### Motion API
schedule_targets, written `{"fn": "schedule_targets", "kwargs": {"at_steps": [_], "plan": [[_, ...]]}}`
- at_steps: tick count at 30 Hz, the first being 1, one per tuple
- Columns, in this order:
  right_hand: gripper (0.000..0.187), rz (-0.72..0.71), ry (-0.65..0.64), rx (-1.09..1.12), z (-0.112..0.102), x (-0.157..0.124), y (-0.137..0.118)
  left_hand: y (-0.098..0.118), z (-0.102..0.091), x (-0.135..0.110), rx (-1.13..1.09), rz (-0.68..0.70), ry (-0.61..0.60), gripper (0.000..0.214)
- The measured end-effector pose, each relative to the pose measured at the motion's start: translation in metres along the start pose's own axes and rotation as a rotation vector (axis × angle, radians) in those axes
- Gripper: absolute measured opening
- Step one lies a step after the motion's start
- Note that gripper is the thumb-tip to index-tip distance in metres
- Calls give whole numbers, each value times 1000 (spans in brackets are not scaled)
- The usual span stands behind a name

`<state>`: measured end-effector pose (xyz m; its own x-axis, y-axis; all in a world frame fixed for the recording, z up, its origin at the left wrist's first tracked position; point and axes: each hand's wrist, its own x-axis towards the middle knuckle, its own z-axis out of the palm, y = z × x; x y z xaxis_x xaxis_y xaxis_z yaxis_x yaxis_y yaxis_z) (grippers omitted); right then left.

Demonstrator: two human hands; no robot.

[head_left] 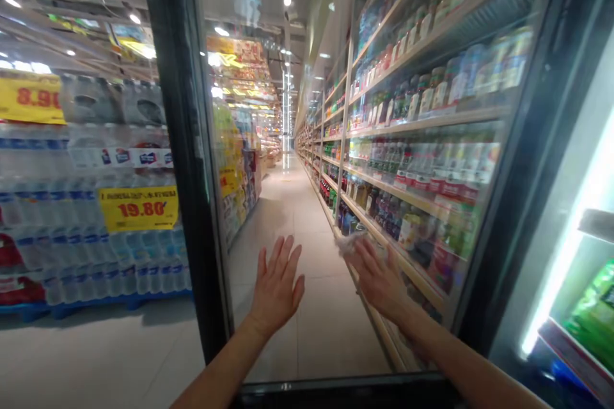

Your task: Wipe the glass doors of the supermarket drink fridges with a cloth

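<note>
A glass door (pixel 307 339) in a black frame stands open in front of me. My left hand (pixel 279 281) is up at the pane, fingers stretched out and holding nothing; whether its palm touches the glass cannot be made out. At the right, my right hand (pixel 377 275) lies over a crumpled whitish cloth (pixel 349 243) against the pane. Motion blurs the cloth, and the fingers partly cover it. Shelves of bottles (pixel 432 166) and an aisle floor (pixel 283 204) appear in the glass.
Left of the door, stacked packs of bottled water (pixel 96 255) stand on a blue pallet (pixel 119 301), with yellow price signs (pixel 139 208). On the right are a bright light strip (pixel 566 255) and green packages (pixel 595 313) inside the lit cabinet.
</note>
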<state>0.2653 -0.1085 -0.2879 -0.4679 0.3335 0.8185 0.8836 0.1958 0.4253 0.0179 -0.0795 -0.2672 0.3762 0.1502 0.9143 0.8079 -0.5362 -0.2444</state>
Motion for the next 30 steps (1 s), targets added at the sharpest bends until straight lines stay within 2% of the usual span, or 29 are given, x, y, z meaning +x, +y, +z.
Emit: {"fn": "schedule_targets", "kwargs": {"at_steps": [1, 2, 3, 6, 7, 12, 13, 17, 18, 23, 25, 27, 30], "plan": [[48, 120, 32, -23, -1, -1, 2, 3, 2, 1, -10, 0, 6, 52], [46, 182, 43, -32, -2, -4, 2, 7, 5, 1, -19, 6, 6, 52], [45, 181, 32, -27, -2, -9, 1, 11, 7, 2, -29, 14, -1, 52], [48, 15, -50, 24, -1, -20, -1, 22, 14, 0, -53, 25, -16, 51], [50, 12, -50, 25, -1, -20, 0, 25, 16, -1, -56, 24, -17, 52], [52, 336, 82, -37, -3, -2, 13, 32, 23, -1, -25, 12, -16, 55], [53, 339, 80, -31, -2, -5, 12, 32, 23, -1, -20, 10, -19, 56], [53, 209, 15, 9, 5, -33, 5, 30, 24, -3, -27, 18, -27, 59], [53, 219, 7, 4, 6, -36, 6, 29, 25, -3, -25, 26, -25, 59], [63, 492, 110, -75, 4, -30, 20, 29, 28, -4, 2, 30, -3, 65], [68, 520, 124, -80, 8, -45, 21, 28, 28, -4, 1, 33, -9, 67], [70, 543, 94, -83, 12, -71, 24, 27, 27, -4, 0, 46, -16, 66], [66, 747, 103, -142, 15, -101, 41, 25, 29, -5, -5, 65, -2, 65]]}}
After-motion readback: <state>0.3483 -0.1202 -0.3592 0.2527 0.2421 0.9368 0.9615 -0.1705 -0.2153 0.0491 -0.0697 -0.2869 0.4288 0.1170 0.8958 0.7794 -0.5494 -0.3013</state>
